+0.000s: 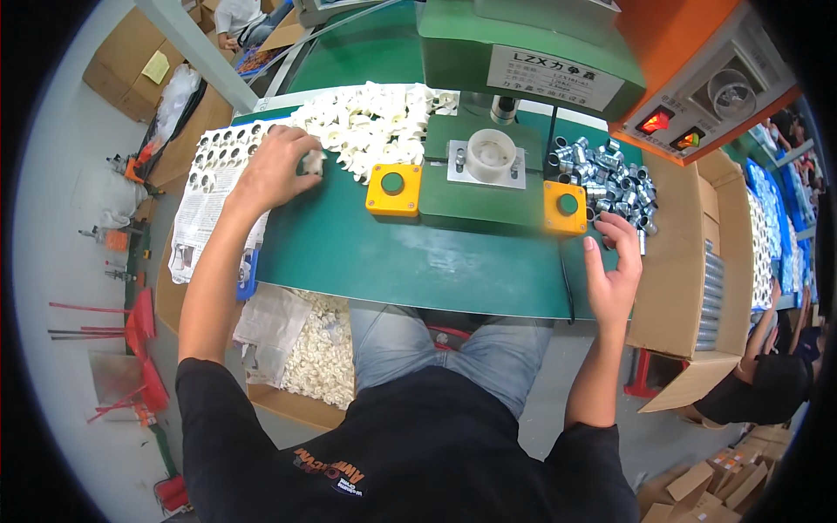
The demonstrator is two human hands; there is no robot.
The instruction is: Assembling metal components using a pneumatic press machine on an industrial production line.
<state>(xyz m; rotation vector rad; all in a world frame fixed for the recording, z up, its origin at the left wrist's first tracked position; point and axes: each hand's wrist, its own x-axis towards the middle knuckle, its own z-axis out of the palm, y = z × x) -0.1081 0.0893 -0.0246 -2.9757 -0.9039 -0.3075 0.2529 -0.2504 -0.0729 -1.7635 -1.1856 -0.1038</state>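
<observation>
My left hand (277, 164) rests at the edge of a heap of white plastic fittings (375, 122) on the green table (392, 253), its fingers closed on one white fitting (312, 162). My right hand (615, 266) hovers with fingers apart beside a pile of shiny metal sleeves (610, 179), fingertips near the closest pieces, holding nothing. Between the hands stands a green press (523, 52) with a white ring-shaped part (491, 154) seated on its fixture.
Two yellow boxes with green push buttons (393, 188) (566, 207) flank the fixture. A cardboard box (689, 261) stands at the right, a box of white parts (318, 353) under the table at left. Newspaper with rows of parts (214, 174) lies far left. Another person (772, 383) sits at lower right.
</observation>
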